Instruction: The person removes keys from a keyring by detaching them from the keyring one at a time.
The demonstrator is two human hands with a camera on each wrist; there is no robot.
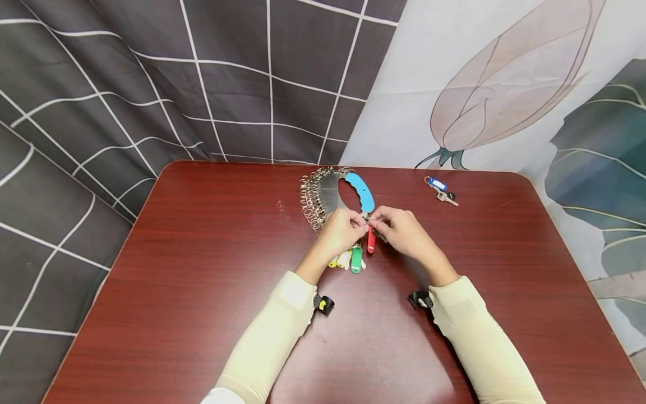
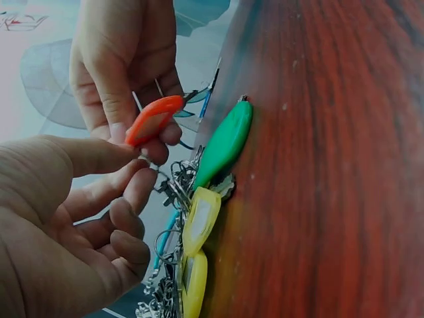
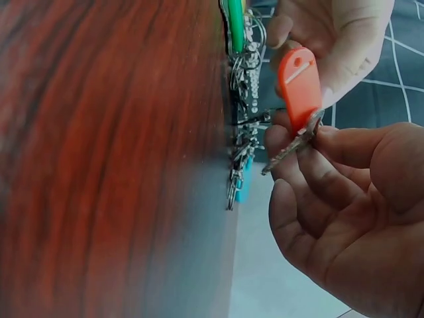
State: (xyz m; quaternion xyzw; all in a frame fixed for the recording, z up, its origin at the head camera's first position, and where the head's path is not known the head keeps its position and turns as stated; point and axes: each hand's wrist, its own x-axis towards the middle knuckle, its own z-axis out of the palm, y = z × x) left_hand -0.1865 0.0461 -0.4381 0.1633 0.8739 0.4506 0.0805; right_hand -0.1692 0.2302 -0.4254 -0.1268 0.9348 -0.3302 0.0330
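Observation:
Both hands meet at the lower end of the blue handle (image 1: 360, 192) of a holder lined with metal rings (image 1: 312, 202). My left hand (image 1: 335, 233) pinches a small metal piece, perhaps a ring, partly hidden by the fingertips. My right hand (image 1: 406, 233) pinches the ring end of a red tag (image 3: 301, 86); a silver key (image 3: 291, 147) juts out beside its fingertips. In the left wrist view the red tag (image 2: 156, 119) lies between the two hands. Below the left hand are a green tag (image 2: 226, 144) and yellow tags (image 2: 201, 222) with keys, by the rings.
A blue tag (image 1: 437, 184) with a silver key (image 1: 446, 197) and a black-headed item lies at the back right of the red-brown table (image 1: 227, 269). Behind the table's far edge hang a dark grid-patterned cloth (image 1: 232, 90) and a pale floral cloth (image 1: 404, 112).

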